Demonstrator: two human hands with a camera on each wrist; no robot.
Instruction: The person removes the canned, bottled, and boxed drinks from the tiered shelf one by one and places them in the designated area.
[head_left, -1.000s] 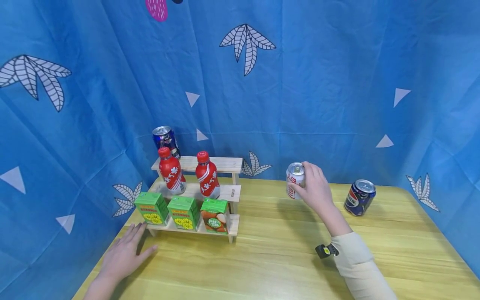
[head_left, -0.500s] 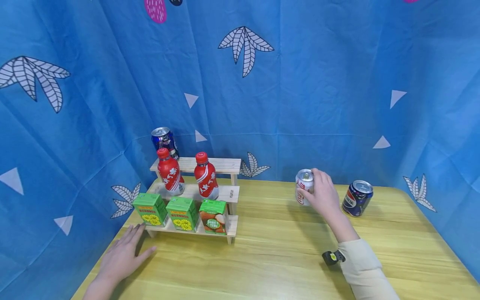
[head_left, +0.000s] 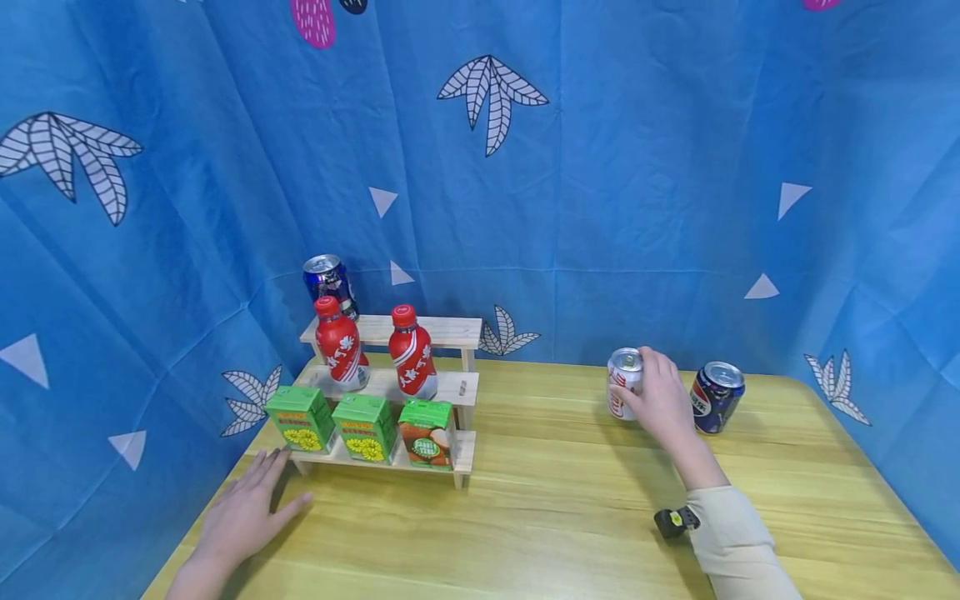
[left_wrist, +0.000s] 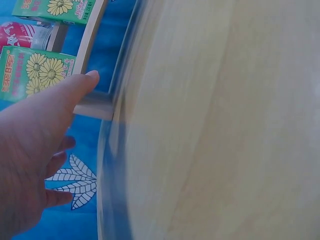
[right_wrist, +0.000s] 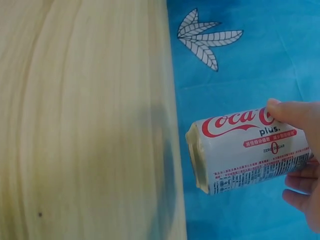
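Observation:
My right hand (head_left: 663, 402) grips a white Coca-Cola can (head_left: 625, 385) round its upper part, thumb on the near side. In the right wrist view the can's (right_wrist: 252, 150) base is visible and looks a little above the table. Just right of that hand stands a dark blue Pepsi can (head_left: 717, 398). My left hand (head_left: 242, 508), fingers outstretched, lies by the front left corner of a three-tier wooden rack (head_left: 471, 450). In the left wrist view its thumb (left_wrist: 82, 85) overlaps the rack's lower edge; whether they touch I cannot tell.
Green drink cartons (head_left: 365, 427) line the rack's bottom tier. Two red bottles (head_left: 412, 354) occupy the middle tier, and a blue can (head_left: 330, 282) is on top at left. Blue patterned cloth (head_left: 637, 167) hangs behind and beside the wooden table (head_left: 540, 525).
My right hand has carried the Coca-Cola can rightward and lower, closer to the Pepsi can. The left hand stays by the rack.

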